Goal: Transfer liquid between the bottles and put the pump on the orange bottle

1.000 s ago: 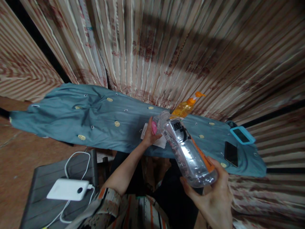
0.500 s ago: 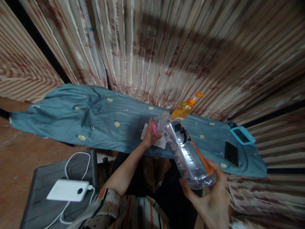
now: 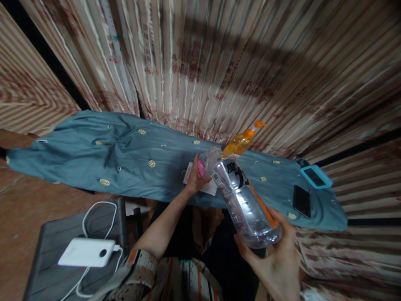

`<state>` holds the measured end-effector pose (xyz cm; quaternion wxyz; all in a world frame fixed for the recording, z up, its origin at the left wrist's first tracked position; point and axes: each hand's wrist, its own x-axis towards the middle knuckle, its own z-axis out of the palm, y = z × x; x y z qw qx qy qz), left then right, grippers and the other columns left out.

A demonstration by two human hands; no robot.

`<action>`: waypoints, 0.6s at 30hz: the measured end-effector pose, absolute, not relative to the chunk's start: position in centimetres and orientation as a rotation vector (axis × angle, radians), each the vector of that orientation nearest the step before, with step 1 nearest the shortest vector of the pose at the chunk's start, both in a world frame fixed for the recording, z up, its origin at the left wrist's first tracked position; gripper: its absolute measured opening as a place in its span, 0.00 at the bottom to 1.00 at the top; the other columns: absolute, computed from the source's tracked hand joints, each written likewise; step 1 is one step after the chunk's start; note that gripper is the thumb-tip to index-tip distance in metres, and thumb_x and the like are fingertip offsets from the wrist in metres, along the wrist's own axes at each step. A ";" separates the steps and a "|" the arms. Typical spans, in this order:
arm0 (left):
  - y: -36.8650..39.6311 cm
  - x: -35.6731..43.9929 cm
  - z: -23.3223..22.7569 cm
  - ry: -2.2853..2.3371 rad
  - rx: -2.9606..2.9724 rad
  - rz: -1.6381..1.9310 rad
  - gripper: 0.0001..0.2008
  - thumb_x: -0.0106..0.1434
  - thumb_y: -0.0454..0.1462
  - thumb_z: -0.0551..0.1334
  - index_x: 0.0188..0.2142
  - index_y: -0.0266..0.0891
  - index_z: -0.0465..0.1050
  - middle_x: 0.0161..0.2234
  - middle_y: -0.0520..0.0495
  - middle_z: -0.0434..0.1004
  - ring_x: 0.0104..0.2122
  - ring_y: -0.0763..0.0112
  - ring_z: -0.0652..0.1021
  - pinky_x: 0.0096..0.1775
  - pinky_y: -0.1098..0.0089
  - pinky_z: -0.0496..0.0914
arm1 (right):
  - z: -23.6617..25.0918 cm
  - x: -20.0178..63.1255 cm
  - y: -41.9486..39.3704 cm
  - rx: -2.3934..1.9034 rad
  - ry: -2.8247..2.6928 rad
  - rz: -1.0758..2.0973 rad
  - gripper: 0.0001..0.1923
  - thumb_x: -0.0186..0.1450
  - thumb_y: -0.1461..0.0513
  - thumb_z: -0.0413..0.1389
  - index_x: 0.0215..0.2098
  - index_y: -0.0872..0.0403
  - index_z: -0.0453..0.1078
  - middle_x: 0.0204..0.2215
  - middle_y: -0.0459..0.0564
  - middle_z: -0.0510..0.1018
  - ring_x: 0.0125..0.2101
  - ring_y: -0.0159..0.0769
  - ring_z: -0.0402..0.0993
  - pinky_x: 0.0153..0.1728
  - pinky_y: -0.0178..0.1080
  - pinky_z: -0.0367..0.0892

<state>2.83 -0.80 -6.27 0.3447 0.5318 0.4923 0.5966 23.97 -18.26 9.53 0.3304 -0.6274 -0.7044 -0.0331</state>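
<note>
Bottle [image 3: 242, 196], tilted neck-down over the desk's [image 3: 125, 163] near edge, sits based in the right hand's [image 3: 275, 255] closed grip; left hand [image 3: 196, 179] pinches a pink-capped container [image 3: 205, 164] at its mouth. Pouring appears underway, unfinished.

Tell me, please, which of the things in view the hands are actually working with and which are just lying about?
In hand:
- clear bottle, tilted, held at its base by the right hand
- pink-capped container, in the left hand at the bottle's mouth

Lying about:
- orange bottle
- black phone
- blue-cased phone
- power bank
- white paper
</note>
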 end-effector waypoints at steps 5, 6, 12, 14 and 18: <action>-0.9 2.9 -6.4 1.284 1.372 1.552 0.59 0.44 0.35 0.74 0.69 0.43 0.40 0.71 0.36 0.47 0.70 0.52 0.55 0.71 0.51 0.50 | 9.5 24.0 -18.2 -1.604 -1.868 -0.125 0.47 0.51 0.39 0.63 0.61 0.54 0.58 0.47 0.63 0.75 0.33 0.48 0.79 0.24 0.41 0.72; -0.9 2.9 -6.4 1.289 1.374 1.544 0.59 0.45 0.35 0.74 0.69 0.43 0.40 0.71 0.37 0.47 0.70 0.52 0.55 0.71 0.52 0.49 | 9.6 24.0 -18.2 -1.599 -1.877 -0.132 0.48 0.52 0.39 0.63 0.61 0.54 0.58 0.48 0.63 0.75 0.33 0.48 0.79 0.24 0.42 0.72; -0.8 2.9 -6.5 1.330 1.395 1.543 0.59 0.44 0.35 0.74 0.69 0.43 0.40 0.71 0.36 0.48 0.70 0.52 0.55 0.70 0.50 0.50 | 9.5 24.1 -18.3 -1.625 -1.859 -0.101 0.49 0.51 0.39 0.64 0.62 0.54 0.58 0.47 0.63 0.76 0.34 0.49 0.80 0.24 0.42 0.73; -0.7 3.0 -6.6 1.337 1.396 1.549 0.60 0.44 0.35 0.74 0.69 0.46 0.39 0.70 0.39 0.49 0.70 0.51 0.56 0.70 0.48 0.51 | 9.4 24.1 -18.3 -1.633 -1.846 -0.081 0.49 0.50 0.39 0.64 0.62 0.54 0.58 0.47 0.63 0.76 0.34 0.49 0.80 0.24 0.42 0.73; -0.7 3.0 -6.6 1.343 1.389 1.550 0.60 0.44 0.36 0.74 0.69 0.49 0.40 0.71 0.41 0.49 0.70 0.50 0.56 0.70 0.48 0.51 | 9.3 23.9 -18.3 -1.622 -1.829 -0.054 0.49 0.50 0.40 0.64 0.62 0.54 0.58 0.49 0.63 0.75 0.35 0.48 0.80 0.25 0.42 0.74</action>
